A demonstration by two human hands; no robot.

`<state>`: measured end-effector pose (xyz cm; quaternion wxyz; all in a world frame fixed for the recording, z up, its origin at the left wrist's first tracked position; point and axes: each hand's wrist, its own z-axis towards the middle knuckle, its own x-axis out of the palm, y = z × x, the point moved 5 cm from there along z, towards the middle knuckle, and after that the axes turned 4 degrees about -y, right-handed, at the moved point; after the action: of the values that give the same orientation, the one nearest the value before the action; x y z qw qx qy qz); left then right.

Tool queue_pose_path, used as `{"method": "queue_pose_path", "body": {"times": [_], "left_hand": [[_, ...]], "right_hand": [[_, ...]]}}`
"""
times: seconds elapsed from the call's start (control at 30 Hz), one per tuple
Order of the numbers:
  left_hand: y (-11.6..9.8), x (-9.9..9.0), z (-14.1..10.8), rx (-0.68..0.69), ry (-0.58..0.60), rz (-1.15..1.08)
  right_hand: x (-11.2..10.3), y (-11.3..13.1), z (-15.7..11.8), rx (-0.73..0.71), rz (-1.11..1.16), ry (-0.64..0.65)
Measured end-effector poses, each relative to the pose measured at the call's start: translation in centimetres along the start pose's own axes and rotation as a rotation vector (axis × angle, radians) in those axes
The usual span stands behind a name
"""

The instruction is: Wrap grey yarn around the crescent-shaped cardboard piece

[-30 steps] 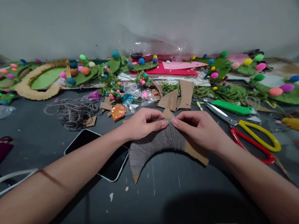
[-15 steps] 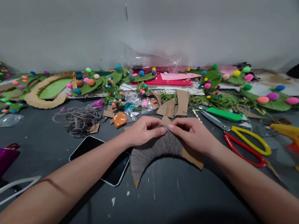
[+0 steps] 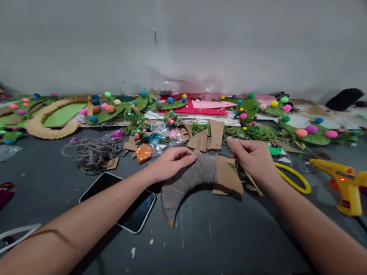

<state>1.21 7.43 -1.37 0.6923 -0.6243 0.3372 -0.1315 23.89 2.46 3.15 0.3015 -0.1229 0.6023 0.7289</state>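
A cardboard crescent (image 3: 228,174) lies on the dark table, much of it wrapped in grey yarn (image 3: 190,177). My left hand (image 3: 172,162) is closed on its upper edge, thumb and fingers at the wrapped part. Right of the crescent, my right hand (image 3: 252,157) is raised with its fingers pinched together. A loose yarn strand curves from the wrapping toward these fingers, its end hidden. Below the same hand a thin yellowish stick (image 3: 253,180) sticks out; whether it is held I cannot tell.
A phone (image 3: 135,212) lies under my left forearm. Tangled grey yarn (image 3: 93,154) and cardboard scraps (image 3: 217,134) sit behind. To the right are a yellow scissor handle (image 3: 298,181) and a lit glue gun (image 3: 350,183). Leaf garlands with pompoms (image 3: 110,109) line the wall.
My right hand has left the crescent's top edge and moved right, uncovering bare cardboard and a loose strand. My left hand stays on the crescent. The view has shifted slightly.
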Motion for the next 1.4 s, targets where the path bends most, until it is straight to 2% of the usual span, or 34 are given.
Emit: {"method": "queue_pose_path", "body": {"times": [0.1, 0.17, 0.23, 0.3, 0.4, 0.5, 0.57, 0.67, 0.77, 0.93, 1.07, 1.13, 1.2, 1.3, 1.4], "left_hand": [[0.1, 0.0, 0.1, 0.020, -0.008, -0.029], [0.1, -0.1, 0.1, 0.017, -0.006, -0.071], [0.0, -0.1, 0.1, 0.010, -0.004, -0.102], [-0.2, 0.0, -0.1, 0.006, 0.018, -0.120], [-0.4, 0.2, -0.3, -0.013, 0.075, -0.155], [-0.1, 0.1, -0.4, -0.038, 0.075, -0.186], [0.2, 0.0, -0.4, -0.059, 0.044, -0.234], [0.8, -0.5, -0.2, -0.133, -0.059, -0.413], [1.2, -1.2, 0.0, -0.181, -0.243, -0.589], [1.0, -2.4, 0.0, -0.186, -0.439, -0.678], [0.7, -3.1, 0.0, -0.188, -0.494, -0.667], [0.7, -3.2, -0.1, -0.179, -0.500, -0.634], [0.7, -3.1, -0.1, -0.155, -0.495, -0.586], [0.5, -2.5, -0.4, -0.102, -0.433, -0.480], [0.1, -1.1, -0.6, -0.044, -0.329, -0.319]], "right_hand": [[-0.1, 0.6, -0.4, -0.078, -0.001, 0.237], [-0.1, 0.3, -1.5, -0.016, 0.052, 0.384], [-0.2, -0.4, -2.9, 0.113, 0.140, 0.460], [-0.4, -1.0, -4.1, 0.224, 0.231, 0.443], [-0.3, -1.3, -5.2, 0.298, 0.279, 0.347], [-0.2, -0.9, -5.1, 0.289, 0.224, 0.279], [-0.6, -0.6, -4.7, 0.215, 0.110, 0.240], [-2.0, -0.4, -3.9, 0.097, -0.076, 0.181], [-3.8, -0.7, -3.2, 0.056, -0.134, 0.129], [-6.4, -1.5, -2.5, -0.061, -0.221, -0.041], [-5.4, -2.2, -2.3, -0.263, -0.352, 0.078], [-4.2, -2.7, -2.2, -0.284, -0.386, 0.175], [-3.0, -3.0, -2.1, -0.273, -0.415, 0.218], [-1.5, -2.9, -2.3, -0.319, -0.443, 0.265], [-1.0, -2.7, -2.5, -0.367, -0.451, 0.294]]}}
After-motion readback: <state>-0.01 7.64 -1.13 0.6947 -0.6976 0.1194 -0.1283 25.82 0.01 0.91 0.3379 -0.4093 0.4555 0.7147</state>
